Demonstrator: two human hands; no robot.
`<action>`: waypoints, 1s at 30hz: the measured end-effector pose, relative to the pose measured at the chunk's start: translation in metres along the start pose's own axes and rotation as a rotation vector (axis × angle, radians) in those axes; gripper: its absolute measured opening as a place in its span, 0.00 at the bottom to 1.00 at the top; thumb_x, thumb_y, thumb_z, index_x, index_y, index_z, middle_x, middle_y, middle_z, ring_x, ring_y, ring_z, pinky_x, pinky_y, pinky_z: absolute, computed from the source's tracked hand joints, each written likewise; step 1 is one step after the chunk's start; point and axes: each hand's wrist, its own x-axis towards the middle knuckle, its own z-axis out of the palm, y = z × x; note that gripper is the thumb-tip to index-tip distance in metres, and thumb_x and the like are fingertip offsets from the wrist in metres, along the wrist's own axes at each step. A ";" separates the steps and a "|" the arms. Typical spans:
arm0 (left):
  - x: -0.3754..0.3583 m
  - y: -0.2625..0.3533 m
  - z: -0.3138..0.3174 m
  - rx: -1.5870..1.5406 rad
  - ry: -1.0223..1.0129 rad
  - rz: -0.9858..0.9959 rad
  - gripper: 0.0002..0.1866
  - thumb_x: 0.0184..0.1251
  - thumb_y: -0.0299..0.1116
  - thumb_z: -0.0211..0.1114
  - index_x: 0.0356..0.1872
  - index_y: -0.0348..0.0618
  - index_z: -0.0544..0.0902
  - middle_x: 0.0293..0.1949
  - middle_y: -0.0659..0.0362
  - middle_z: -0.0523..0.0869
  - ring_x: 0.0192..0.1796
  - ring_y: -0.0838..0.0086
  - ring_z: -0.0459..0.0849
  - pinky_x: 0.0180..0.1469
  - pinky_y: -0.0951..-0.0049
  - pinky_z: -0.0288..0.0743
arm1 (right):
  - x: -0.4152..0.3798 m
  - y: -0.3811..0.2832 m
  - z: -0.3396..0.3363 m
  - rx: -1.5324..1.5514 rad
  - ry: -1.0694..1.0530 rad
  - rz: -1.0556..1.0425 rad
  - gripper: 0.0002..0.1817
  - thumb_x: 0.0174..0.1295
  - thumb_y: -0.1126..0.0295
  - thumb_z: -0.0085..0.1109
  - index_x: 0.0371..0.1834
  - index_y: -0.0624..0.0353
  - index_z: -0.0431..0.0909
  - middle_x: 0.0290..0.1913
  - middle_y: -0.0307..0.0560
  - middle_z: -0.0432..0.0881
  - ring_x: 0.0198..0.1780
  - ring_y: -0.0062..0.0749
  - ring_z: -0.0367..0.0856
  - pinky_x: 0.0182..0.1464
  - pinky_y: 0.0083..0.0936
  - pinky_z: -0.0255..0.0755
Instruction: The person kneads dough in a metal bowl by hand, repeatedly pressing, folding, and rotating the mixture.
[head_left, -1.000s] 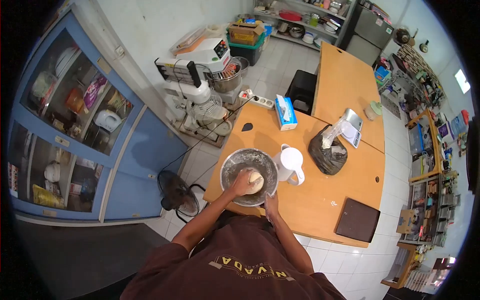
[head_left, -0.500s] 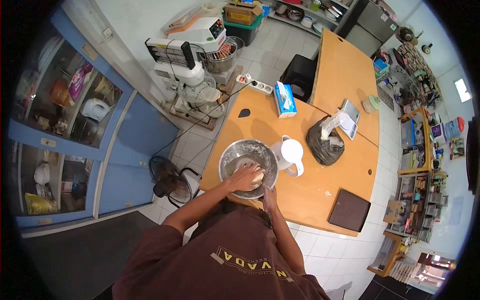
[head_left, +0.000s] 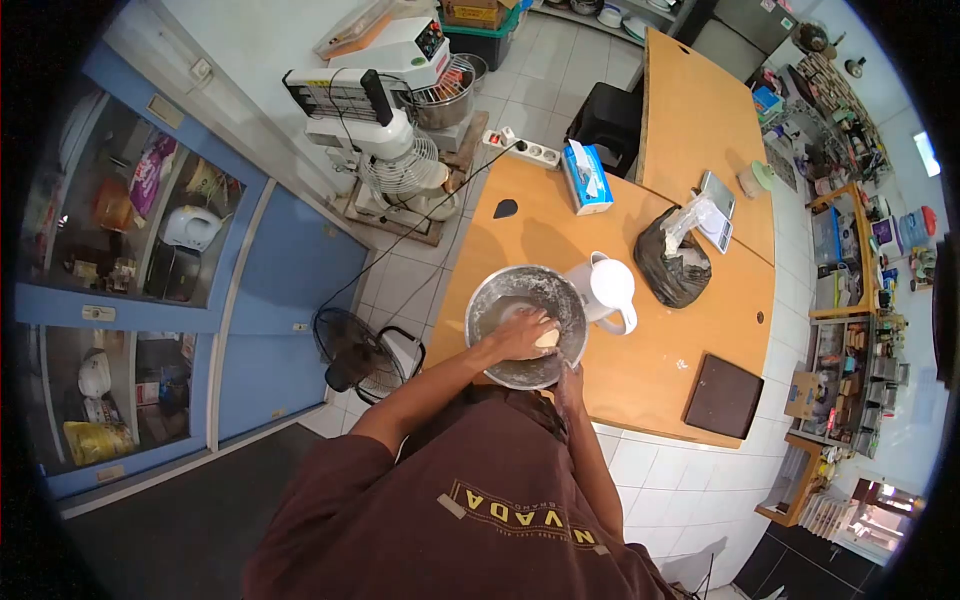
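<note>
A metal mixing bowl (head_left: 480, 298), dusted with flour on its inner wall, stands at the table's near edge. Inside it, my left hand (head_left: 520, 336) presses on a lump of pale dough (head_left: 547, 339), fingers curled over it and partly hiding it. My right hand (head_left: 569, 388) grips the bowl's near right rim from outside; flour whitens its fingers. Close to the bowl's right side is a white jug (head_left: 608, 288) with a handle.
On the wooden table (head_left: 640, 385) are a black plastic bag (head_left: 672, 270), a kitchen scale (head_left: 715, 225), a blue tissue box (head_left: 586, 178), a dark tray (head_left: 724, 398) and a power strip (head_left: 528, 150). A floor fan (head_left: 355, 360) stands left, near the mixers.
The view has shifted, so the bowl and table appear farther right and slightly higher. My left hand has moved over the dough; my right hand stays at the rim.
</note>
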 end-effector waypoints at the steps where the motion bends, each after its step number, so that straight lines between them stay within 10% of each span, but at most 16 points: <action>1: 0.003 0.000 0.002 -0.031 0.027 -0.041 0.31 0.66 0.56 0.67 0.61 0.43 0.80 0.56 0.38 0.82 0.64 0.44 0.78 0.67 0.45 0.70 | -0.001 0.000 0.000 0.013 -0.004 -0.013 0.26 0.78 0.65 0.47 0.75 0.62 0.60 0.63 0.57 0.75 0.58 0.46 0.82 0.48 0.43 0.86; 12: 0.016 -0.021 0.014 -0.269 0.335 -0.258 0.22 0.67 0.48 0.69 0.51 0.40 0.84 0.47 0.40 0.85 0.49 0.44 0.85 0.52 0.53 0.77 | 0.014 0.025 -0.013 -0.058 0.044 -0.147 0.27 0.76 0.63 0.51 0.72 0.65 0.63 0.60 0.60 0.78 0.56 0.51 0.84 0.51 0.52 0.85; 17: -0.001 -0.002 -0.015 -0.428 0.537 -0.374 0.16 0.61 0.22 0.69 0.50 0.37 0.82 0.48 0.46 0.84 0.55 0.52 0.84 0.58 0.58 0.76 | 0.017 0.023 -0.010 -0.068 0.074 -0.198 0.25 0.76 0.64 0.52 0.70 0.68 0.65 0.57 0.60 0.80 0.52 0.49 0.86 0.46 0.46 0.87; 18: -0.006 -0.010 -0.013 -0.423 0.588 -0.297 0.15 0.66 0.34 0.71 0.49 0.38 0.82 0.44 0.43 0.83 0.51 0.43 0.82 0.55 0.54 0.75 | 0.019 0.022 -0.009 -0.068 0.081 -0.192 0.25 0.75 0.64 0.51 0.69 0.68 0.66 0.56 0.60 0.80 0.51 0.49 0.86 0.46 0.45 0.88; 26: -0.012 0.013 -0.063 -0.100 0.121 -0.331 0.40 0.58 0.37 0.75 0.71 0.37 0.67 0.54 0.44 0.81 0.53 0.47 0.82 0.63 0.53 0.73 | 0.021 0.022 -0.008 -0.067 0.051 -0.275 0.24 0.75 0.67 0.51 0.69 0.69 0.67 0.58 0.57 0.81 0.53 0.41 0.85 0.49 0.39 0.86; 30: -0.009 0.011 -0.065 0.028 0.100 -0.092 0.38 0.56 0.42 0.77 0.67 0.40 0.73 0.59 0.40 0.80 0.60 0.44 0.80 0.62 0.51 0.75 | 0.008 0.003 0.001 -0.022 0.066 -0.134 0.24 0.75 0.73 0.49 0.72 0.70 0.66 0.63 0.55 0.79 0.61 0.36 0.78 0.65 0.33 0.70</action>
